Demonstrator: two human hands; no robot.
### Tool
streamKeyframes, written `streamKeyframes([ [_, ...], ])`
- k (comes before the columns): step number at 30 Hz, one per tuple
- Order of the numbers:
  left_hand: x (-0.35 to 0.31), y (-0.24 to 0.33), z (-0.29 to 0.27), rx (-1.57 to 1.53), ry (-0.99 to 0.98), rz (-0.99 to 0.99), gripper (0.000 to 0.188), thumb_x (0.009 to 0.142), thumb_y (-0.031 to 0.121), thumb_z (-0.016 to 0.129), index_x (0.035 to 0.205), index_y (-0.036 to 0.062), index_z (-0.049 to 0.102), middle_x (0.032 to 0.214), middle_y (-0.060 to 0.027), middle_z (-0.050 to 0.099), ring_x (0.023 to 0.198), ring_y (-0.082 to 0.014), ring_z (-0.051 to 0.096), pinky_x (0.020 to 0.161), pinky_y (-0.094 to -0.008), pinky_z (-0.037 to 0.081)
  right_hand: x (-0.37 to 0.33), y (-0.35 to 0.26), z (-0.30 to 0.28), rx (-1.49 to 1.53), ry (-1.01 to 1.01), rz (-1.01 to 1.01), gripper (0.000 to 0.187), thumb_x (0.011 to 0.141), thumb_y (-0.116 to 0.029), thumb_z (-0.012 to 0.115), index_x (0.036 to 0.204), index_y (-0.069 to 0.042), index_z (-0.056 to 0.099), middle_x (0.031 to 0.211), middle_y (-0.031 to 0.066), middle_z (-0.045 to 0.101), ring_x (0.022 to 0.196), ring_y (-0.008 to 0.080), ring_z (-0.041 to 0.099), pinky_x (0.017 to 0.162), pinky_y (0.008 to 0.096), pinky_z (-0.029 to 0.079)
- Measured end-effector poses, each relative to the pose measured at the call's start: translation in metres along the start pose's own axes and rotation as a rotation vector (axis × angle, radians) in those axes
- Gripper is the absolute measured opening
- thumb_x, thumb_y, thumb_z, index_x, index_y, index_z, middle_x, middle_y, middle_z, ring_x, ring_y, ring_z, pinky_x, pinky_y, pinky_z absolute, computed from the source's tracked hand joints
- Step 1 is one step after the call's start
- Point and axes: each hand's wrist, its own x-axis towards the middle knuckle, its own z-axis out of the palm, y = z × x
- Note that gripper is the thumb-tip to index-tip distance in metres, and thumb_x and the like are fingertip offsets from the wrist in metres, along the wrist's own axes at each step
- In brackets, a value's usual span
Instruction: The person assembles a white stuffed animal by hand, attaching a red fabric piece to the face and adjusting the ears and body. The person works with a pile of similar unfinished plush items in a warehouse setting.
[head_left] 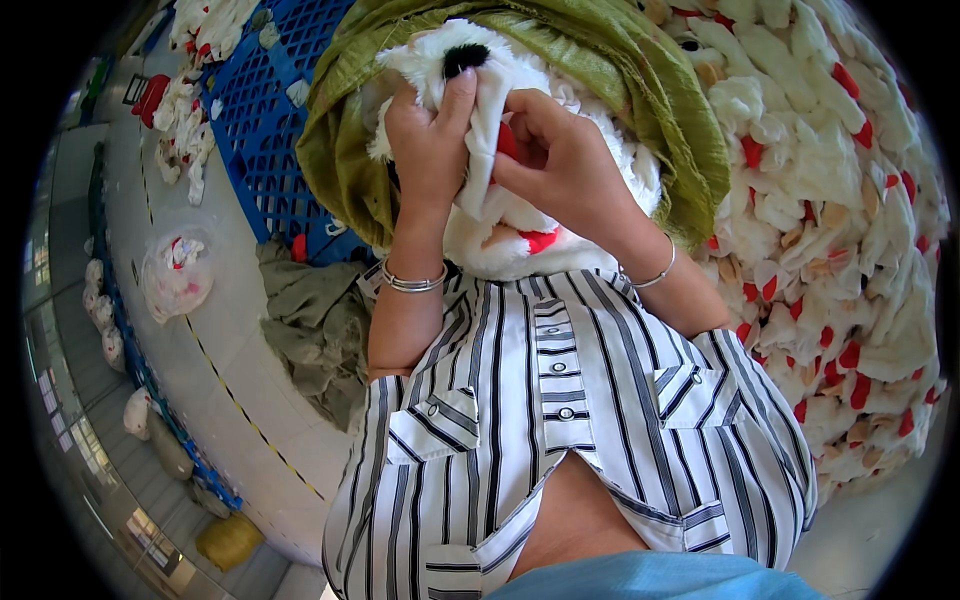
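Between my two hands is a white plush toy skin (pixel 484 140), an unstuffed fluffy piece with a black furry patch at its top. My left hand (pixel 428 135) grips it from the left, the thumb pressed up against the black patch. From the right my right hand (pixel 565 160) pinches the edge of the fabric, beside a bit of red cloth (pixel 507 142). Below the hands lies more white plush with a red piece (pixel 538 241), inside an open green woven sack (pixel 690 130) with its rim rolled down.
A large heap of white plush skins with red parts (pixel 830 240) fills the right side. At the left are a blue plastic pallet (pixel 262 120), grey-green cloth (pixel 318 320), a clear bag of scraps (pixel 178 275) and a yellow-black floor line (pixel 240 402).
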Motion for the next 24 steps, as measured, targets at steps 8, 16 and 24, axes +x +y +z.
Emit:
streamKeyframes([
  [8,-0.006,0.007,0.009,0.047,0.003,0.259,0.022,0.091,0.017,0.068,0.104,0.0002,0.065,0.091,-0.0060,0.071,0.078,-0.0110,0.065,0.071,-0.0262,0.052,0.004,0.024,-0.012,-0.048,-0.132,0.147,0.018,0.076,-0.011,0.070,0.077,0.006,0.063,0.062,0.0161,0.061,0.053,0.0184,0.055,0.055,0.0333,0.047],
  [16,0.001,0.020,0.009,-0.039,-0.140,0.280,0.023,0.095,0.022,0.064,0.103,-0.0006,0.065,0.088,-0.0033,0.070,0.077,-0.0069,0.062,0.067,-0.0238,0.050,-0.007,0.011,-0.012,-0.211,-0.014,-0.203,0.016,0.076,-0.011,0.071,0.076,0.003,0.065,0.060,0.0157,0.060,0.053,0.0297,0.058,0.054,0.0351,0.048],
  [24,0.036,0.019,-0.024,0.245,-0.029,0.245,0.024,0.099,0.022,0.057,0.084,0.0040,0.061,0.071,0.0062,0.059,0.064,-0.0008,0.048,0.056,-0.0201,0.041,-0.006,-0.007,-0.058,-0.061,-0.108,-0.089,0.021,0.090,-0.015,0.063,0.083,0.003,0.069,0.063,0.0038,0.061,0.055,0.0110,0.053,0.051,0.0290,0.042],
])
